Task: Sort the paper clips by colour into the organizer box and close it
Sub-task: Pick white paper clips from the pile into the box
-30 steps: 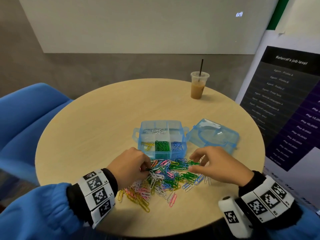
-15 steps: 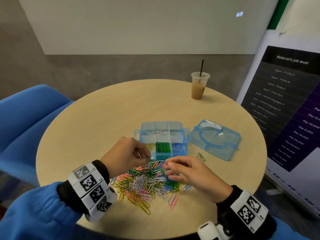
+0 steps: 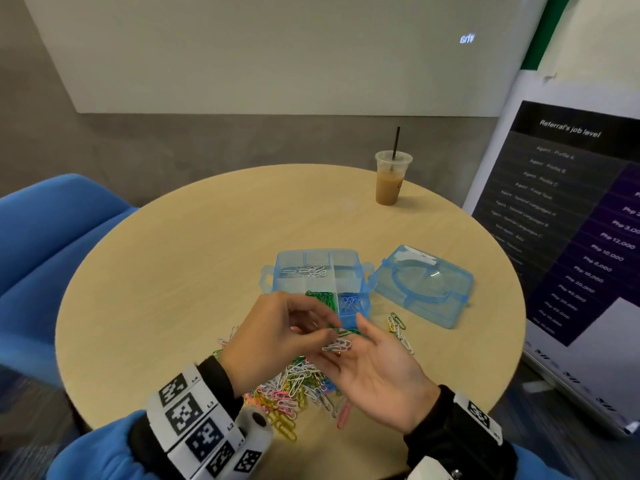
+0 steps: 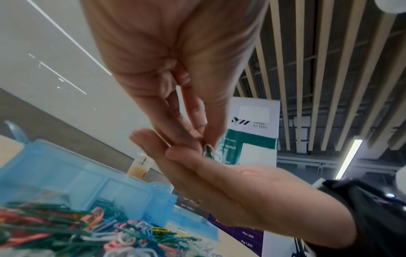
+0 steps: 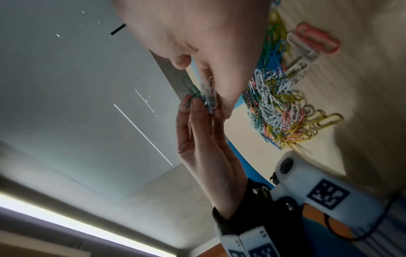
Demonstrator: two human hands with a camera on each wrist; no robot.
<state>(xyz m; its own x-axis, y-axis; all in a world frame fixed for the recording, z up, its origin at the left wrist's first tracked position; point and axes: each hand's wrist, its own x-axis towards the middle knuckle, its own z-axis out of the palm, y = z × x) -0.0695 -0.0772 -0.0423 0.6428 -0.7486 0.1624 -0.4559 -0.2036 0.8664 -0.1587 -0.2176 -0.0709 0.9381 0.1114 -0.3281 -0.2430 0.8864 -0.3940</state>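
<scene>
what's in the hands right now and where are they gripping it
Left hand fingers pinch white paper clips by one end, over the open right hand. Green clips lie tangled there too.

This looks like an office common area or meeting corner. A roll-up banner (image 3: 568,216) at the right lists "Referral's job level" with agent profiles and peso amounts, and the left wrist view shows its top reading "Refer to Win" (image 4: 252,132). A round wood-look desk (image 3: 207,258) has a blue upholstered chair (image 3: 52,244) beside it and carries an iced coffee cup (image 3: 389,181). Overhead run ceiling slats (image 4: 329,69) and strip lights, over grey walls.
</scene>
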